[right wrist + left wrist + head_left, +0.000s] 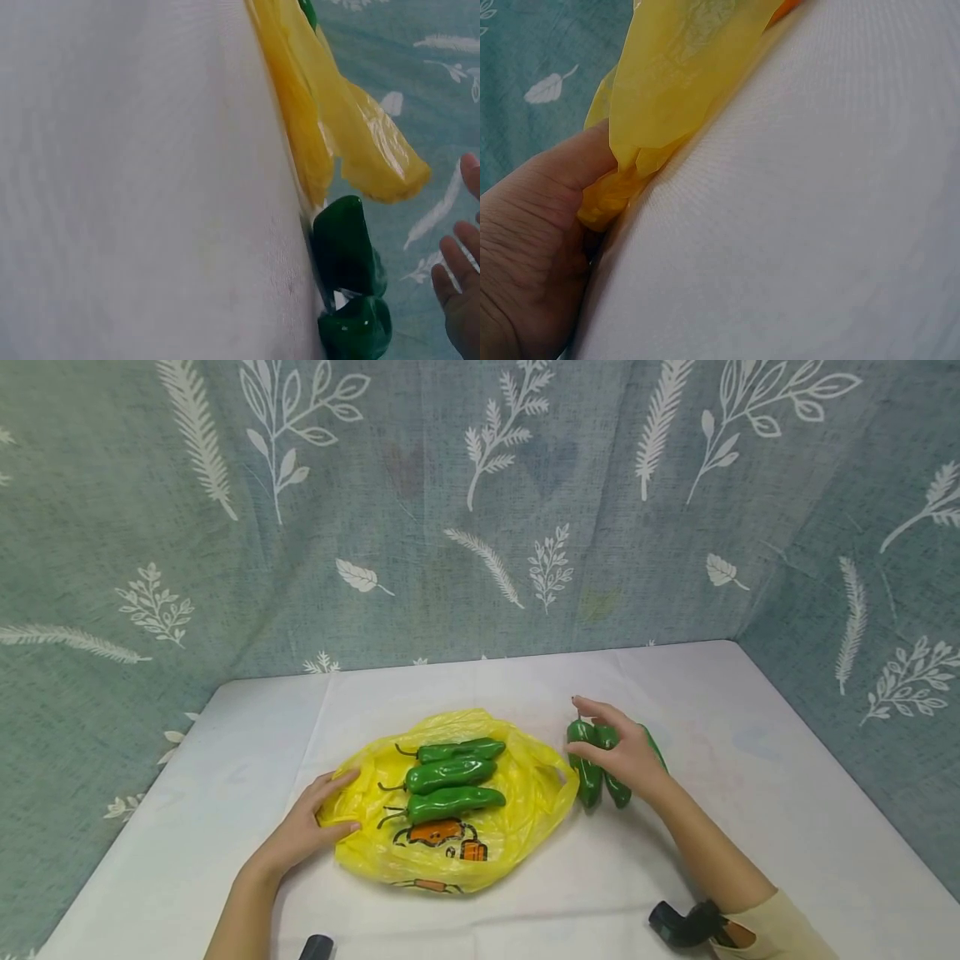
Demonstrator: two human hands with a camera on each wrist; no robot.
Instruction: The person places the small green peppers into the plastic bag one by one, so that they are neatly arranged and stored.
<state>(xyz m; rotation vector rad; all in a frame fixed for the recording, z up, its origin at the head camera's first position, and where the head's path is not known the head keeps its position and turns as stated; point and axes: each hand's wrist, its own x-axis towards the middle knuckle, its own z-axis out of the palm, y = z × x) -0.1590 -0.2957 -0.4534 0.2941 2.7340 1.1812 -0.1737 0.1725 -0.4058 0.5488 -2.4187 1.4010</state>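
A crumpled yellow plastic bag [525,827] with an orange and black print lies on the white table. Three green chili peppers [453,772] rest side by side on it, their stems pointing left. My left hand [303,827] holds the bag's left edge between thumb and fingers; in the left wrist view the yellow film [682,82] gathers beside the thumb. To the bag's right lies a group of green peppers [588,785], partly hidden by my right hand [626,752]. Its thumb and fingers are spread above them. In the right wrist view those fingers stay apart from the peppers [356,330].
A white cloth [750,760] covers the table. Behind it and along both sides hangs a blue-green curtain [450,585] with white leaf patterns. Black wrist devices [682,922] sit on the forearms near the front.
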